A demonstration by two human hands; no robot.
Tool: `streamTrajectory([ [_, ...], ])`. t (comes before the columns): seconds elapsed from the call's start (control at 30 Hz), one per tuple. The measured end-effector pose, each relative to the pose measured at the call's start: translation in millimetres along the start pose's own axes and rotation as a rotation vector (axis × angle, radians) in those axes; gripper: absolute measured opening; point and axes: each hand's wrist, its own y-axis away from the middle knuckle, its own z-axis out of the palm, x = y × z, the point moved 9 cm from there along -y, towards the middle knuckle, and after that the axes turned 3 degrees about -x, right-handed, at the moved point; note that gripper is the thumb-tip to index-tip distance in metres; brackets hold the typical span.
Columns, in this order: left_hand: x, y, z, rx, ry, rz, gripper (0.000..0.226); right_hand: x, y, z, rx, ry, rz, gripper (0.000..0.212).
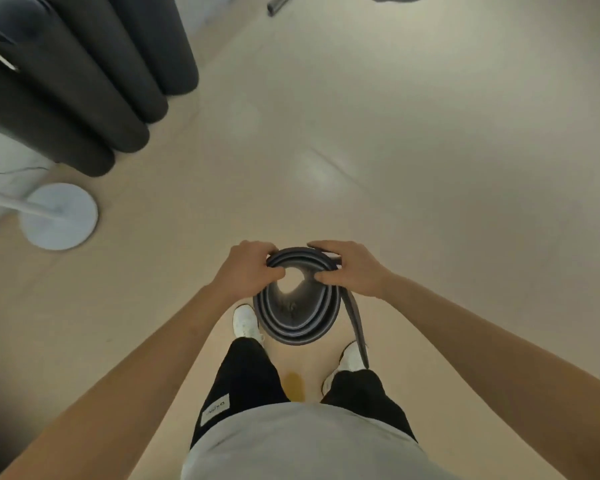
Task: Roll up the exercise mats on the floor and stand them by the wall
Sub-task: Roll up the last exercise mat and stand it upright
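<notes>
Gripping rolled mat [297, 320], standing rolls [94, 84] nearby

Soft even light, pale glare patches on floor [321, 173], blurred, darkened wide-angle edges.

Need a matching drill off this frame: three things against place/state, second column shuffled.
Things:
1. loosely rolled mat
2. dark rolled mats
3. white round base

Place/state:
A. flat on the floor, at the left
B. upright at centre, top rim gripped by left hand and right hand
C. standing side by side in a row, upper left

Pairs: 1-B, 2-C, 3-A
</notes>
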Motion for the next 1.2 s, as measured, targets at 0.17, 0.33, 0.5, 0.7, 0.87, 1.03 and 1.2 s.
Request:
streamTrajectory([
  [0.17,-36,25,-87,0.117,0.127,-0.078,0.033,-58,1,4,0.070,-0.075,0.049,0.070],
  [0.33,-71,23,-150,0.278,0.330,-0.217,0.035,-75,-26,1,0.166,-0.267,0.130,0.082],
  [0.5,-100,-13,-190,0.408,0.475,-0.335,0.038,-100,-97,-20,0.154,-0.403,0.130,0.075],
  [0.7,-72,-73,-266,0.522,0.569,-0.431,0.007,-82,-244,-72,0.003,-0.403,0.038,0.080],
  [0.87,-36,-143,-329,0.582,0.657,-0.450,0.007,-168,-270,-167,-0.070,-0.466,0.018,0.075],
  [1.03,-3,-217,-380,0.630,0.755,-0.433,0.010,-194,-322,-265,0.061,-0.540,0.007,0.082],
  [1.2,7,-308,-430,0.641,0.835,-0.419,0.005,-213,-395,-353,0.113,-0.508,0.000,0.076],
])
